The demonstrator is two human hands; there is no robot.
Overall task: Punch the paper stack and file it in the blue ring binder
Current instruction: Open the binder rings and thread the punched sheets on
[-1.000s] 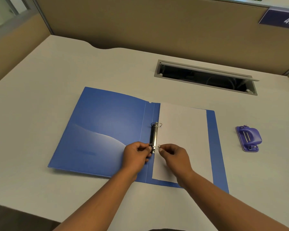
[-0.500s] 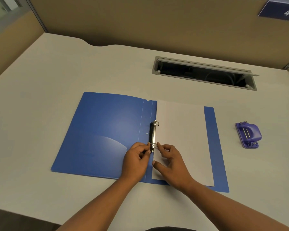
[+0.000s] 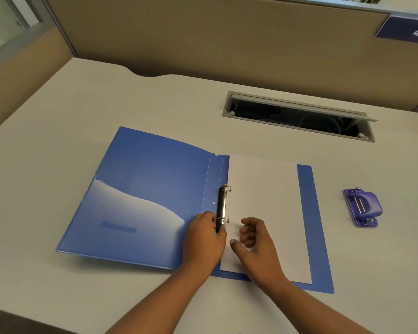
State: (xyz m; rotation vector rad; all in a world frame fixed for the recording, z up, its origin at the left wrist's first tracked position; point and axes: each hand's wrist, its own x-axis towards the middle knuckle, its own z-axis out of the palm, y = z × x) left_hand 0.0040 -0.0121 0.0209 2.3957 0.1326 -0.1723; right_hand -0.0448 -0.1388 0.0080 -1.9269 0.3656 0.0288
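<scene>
**Sheets on the rings, clasp being seen to**

The blue ring binder [image 3: 150, 189] lies open and flat on the desk [image 3: 106, 92], front cover spread to the left. The paper stack [image 3: 266, 201] sits on the right half, its left edge tucked against the black ring mechanism [image 3: 220, 206] at the spine. Both the far ring [image 3: 227, 188] and the near ring [image 3: 225, 220] arch over that edge, so the punching looks done and the sheets threaded. The purple hole punch [image 3: 362, 207] rests well apart on the right, untouched.

The hands are close together but not touching. The left hand [image 3: 204, 242] has its fingers curled around the near end of the mechanism, just below the near ring, pinching it. The right hand [image 3: 257, 247] hovers over the near left part of the stack with fingers loosely bent, holding nothing.

The step in hand appears to be securing the rings (whether they have fully met is too small to tell from this view). The next move probably calls for confirming the clasp is snapped shut. After that, the right hand could press the paper flat while the left lets go and swings the cover over from the left. The risk is a sheet slipping off a ring left slightly open.
</scene>
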